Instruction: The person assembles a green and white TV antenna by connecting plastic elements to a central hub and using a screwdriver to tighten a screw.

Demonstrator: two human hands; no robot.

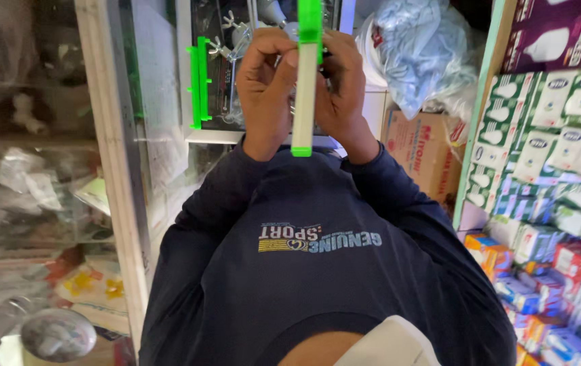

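Green-white stick (304, 88) amid stocked shop shelves (555, 149)

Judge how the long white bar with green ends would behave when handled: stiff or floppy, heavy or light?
The white bar probably stays stiff: it hangs straight below both hands without sagging. It is likely light, since the left hand and right hand pinch it near the top only. Its smooth surface may slip in a loose hold.
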